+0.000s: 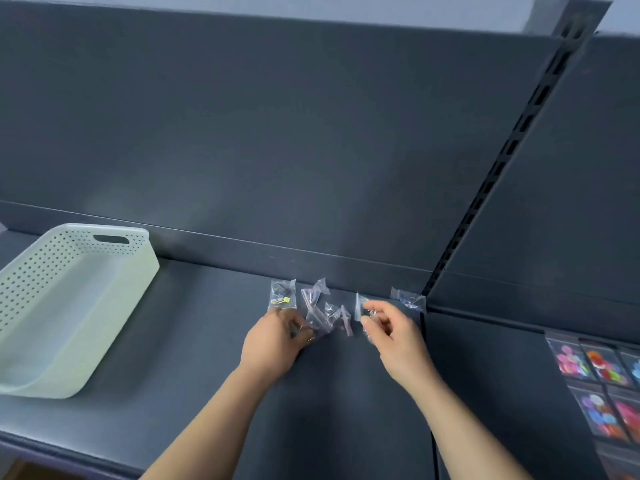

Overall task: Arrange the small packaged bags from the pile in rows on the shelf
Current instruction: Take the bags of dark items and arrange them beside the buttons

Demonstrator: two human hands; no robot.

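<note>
**— What is in front of you?**
— A dark grey shelf (173,348) with a tall back panel (277,133) of the same colour. A slotted upright (502,157) runs up it on the right. At the shelf's left end sits a pale basket (41,271) with perforated walls and a handle slot in its far wall.

**— Any brand or label to read?**
— Nothing I can make out. On the next bay to the right lie rows of colourful packets (602,393), clear sleeves showing round pieces in pink, red, green and blue. Any print on them is too blurred to read.

**— And your hands?**
— Both reach to the back of the shelf, near the foot of the panel. My left grip (273,344) is curled into the near left edge of the pile (325,313) and closes on the bags there. I cannot tell how many it holds. My right grip (394,337) is narrow. Its thumb and forefinger pinch a clear bag (361,304), held upright just right of the pile.

**— What do the bags look like?**
— Small, clear and crinkled, with tiny items inside. They are heaped at odd angles, several with pinkish strips. The yellow-tagged bag (282,296) lies flat at the pile's left end, touching the panel's foot. It holds something yellow, too small to read. A lone bag (408,299) lies apart in the right corner, beside the upright's base.
</note>
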